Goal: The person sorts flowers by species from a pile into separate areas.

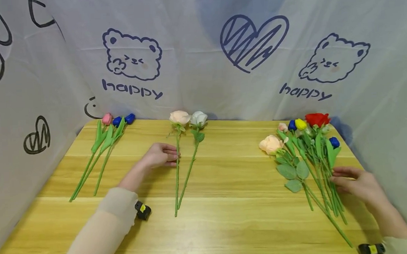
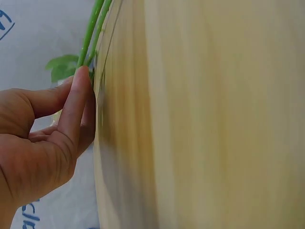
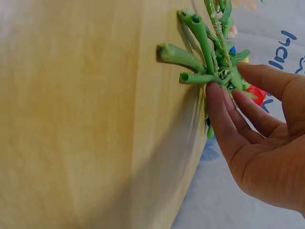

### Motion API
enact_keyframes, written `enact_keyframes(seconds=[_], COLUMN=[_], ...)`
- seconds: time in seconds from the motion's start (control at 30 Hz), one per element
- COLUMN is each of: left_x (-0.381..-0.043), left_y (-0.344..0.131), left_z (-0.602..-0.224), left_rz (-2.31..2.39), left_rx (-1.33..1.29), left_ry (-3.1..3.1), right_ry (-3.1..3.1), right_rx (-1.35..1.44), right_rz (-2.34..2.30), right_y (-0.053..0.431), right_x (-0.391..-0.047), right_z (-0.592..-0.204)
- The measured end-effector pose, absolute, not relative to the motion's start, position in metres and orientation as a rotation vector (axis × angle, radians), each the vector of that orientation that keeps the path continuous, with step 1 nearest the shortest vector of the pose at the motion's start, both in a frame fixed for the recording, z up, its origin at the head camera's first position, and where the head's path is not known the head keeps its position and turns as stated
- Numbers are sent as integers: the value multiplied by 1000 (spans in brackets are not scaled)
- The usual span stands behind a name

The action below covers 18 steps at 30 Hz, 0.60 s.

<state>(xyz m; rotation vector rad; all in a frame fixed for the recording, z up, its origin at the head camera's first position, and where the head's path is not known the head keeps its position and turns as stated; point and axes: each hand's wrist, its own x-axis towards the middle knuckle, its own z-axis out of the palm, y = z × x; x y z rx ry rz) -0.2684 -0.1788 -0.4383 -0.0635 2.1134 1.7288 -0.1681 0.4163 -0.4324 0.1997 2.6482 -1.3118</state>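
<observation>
In the head view my left hand (image 1: 159,156) is beside the stem of a peach rose (image 1: 180,117). Its fingertips touch or nearly touch that stem, with fingers mostly straight. A white rose (image 1: 199,119) lies just right of the peach one, the two stems converging near their lower ends. My right hand (image 1: 357,182) reaches from the right to a mixed bunch of flowers (image 1: 317,152). In the right wrist view its fingertips touch the green stems (image 3: 205,47), while the thumb stands apart from the fingers. A red rose (image 1: 317,119) tops the bunch.
Three tulips lie at the table's left: a pink tulip (image 1: 107,119) and two blue ones (image 1: 130,118). Another peach rose (image 1: 271,144) lies along the bunch's left side. A printed cloth (image 1: 201,81) hangs behind the wooden table (image 1: 235,224).
</observation>
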Motion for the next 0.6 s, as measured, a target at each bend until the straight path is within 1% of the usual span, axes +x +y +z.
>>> enact_keyframes(seconds=[0.27, 0.6], left_x=[-272, -272], left_y=[-166, -166], left_z=[-444, -449], left_rz=[1689, 1726], left_rx=[-2, -24], left_ry=[2131, 2101], right_ry=[2639, 2627], right_rx=[221, 239], right_rz=[-1286, -1274], right_y=[418, 421], right_x=[-169, -172], right_z=[-436, -442])
